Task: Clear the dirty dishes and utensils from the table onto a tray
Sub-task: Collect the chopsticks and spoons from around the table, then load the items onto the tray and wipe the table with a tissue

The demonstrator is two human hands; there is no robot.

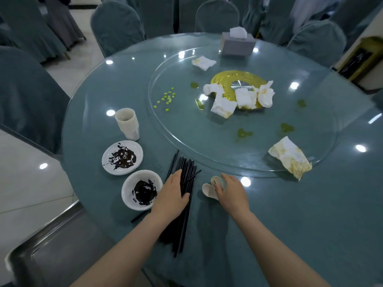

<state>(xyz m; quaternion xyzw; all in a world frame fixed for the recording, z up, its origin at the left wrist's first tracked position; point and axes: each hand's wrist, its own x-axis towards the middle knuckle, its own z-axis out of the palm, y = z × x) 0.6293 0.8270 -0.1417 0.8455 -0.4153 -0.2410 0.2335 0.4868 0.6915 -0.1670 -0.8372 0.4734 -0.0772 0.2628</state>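
The chopsticks [185, 195] lie at lower centre of the table [290, 204], long axis toward the person. The left hand [172, 196] rests flat on them; the right hand [232, 192] pinches spoons [211, 188].

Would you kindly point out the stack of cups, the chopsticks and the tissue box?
stack of cups [128, 124]: head view, side of stack.
chopsticks [187, 172]: head view, bundle's upper part.
tissue box [237, 45]: head view, front face.

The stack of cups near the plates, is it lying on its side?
No, the stack of cups stands upright on the table, its open mouth facing up, just beyond the plate smeared with dark sauce.
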